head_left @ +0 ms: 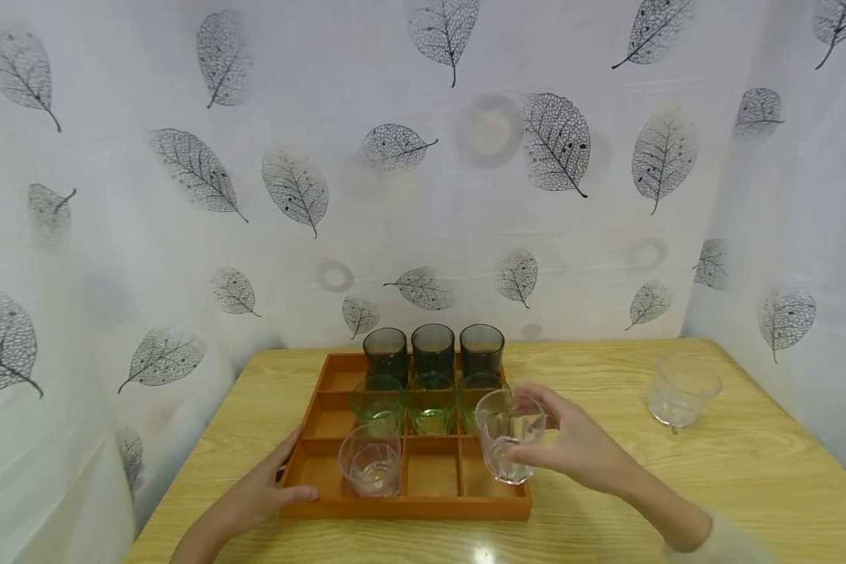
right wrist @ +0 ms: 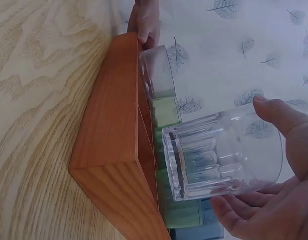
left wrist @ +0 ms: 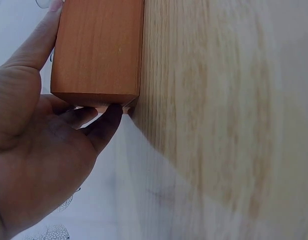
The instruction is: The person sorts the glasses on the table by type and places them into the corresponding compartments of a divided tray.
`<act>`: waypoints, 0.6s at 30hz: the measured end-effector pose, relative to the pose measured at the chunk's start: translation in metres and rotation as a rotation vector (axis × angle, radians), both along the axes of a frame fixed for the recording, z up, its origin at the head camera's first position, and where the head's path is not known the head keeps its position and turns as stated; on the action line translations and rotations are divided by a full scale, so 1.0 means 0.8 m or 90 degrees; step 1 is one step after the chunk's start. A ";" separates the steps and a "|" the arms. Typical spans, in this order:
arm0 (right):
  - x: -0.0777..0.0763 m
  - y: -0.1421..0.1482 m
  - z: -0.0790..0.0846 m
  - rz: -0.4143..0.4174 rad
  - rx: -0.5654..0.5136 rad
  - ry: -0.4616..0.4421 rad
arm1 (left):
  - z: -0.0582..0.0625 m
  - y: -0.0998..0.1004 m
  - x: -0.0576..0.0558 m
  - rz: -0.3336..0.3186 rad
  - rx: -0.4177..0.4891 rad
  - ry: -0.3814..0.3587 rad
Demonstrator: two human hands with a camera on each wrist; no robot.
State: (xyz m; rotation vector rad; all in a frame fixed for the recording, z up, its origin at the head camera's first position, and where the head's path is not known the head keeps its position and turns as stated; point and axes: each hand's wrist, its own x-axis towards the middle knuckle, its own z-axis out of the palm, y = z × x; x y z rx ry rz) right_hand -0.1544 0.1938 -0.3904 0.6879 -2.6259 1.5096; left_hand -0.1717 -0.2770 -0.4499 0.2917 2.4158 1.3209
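My right hand (head_left: 578, 446) grips a clear drinking glass (right wrist: 223, 155) between thumb and fingers. The glass is slightly tilted over the front right compartment of a brown wooden divided tray (head_left: 409, 507). At the tray's front left corner, my left hand (head_left: 254, 493) holds the wall, thumb along the rim and fingers against the side (left wrist: 96, 47). Another clear glass (head_left: 371, 466) stands in the tray's front row, left of the middle. Green glasses (head_left: 432, 407) fill part of the middle row, and dark grey glasses (head_left: 433, 352) part of the back row.
A further clear glass (head_left: 680, 395) stands on the wooden table (head_left: 606, 517), to the right of the tray. A white curtain (head_left: 409, 219) with leaf prints hangs behind the table and along both sides.
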 end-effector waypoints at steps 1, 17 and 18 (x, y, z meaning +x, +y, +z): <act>0.000 -0.003 0.000 0.002 0.000 -0.001 | 0.000 0.000 0.000 0.000 -0.001 -0.002; -0.007 -0.067 -0.002 0.036 -0.008 -0.047 | -0.005 -0.001 -0.001 -0.005 -0.001 0.004; -0.007 -0.070 -0.003 0.038 -0.008 -0.048 | -0.005 -0.001 -0.001 -0.006 0.000 0.004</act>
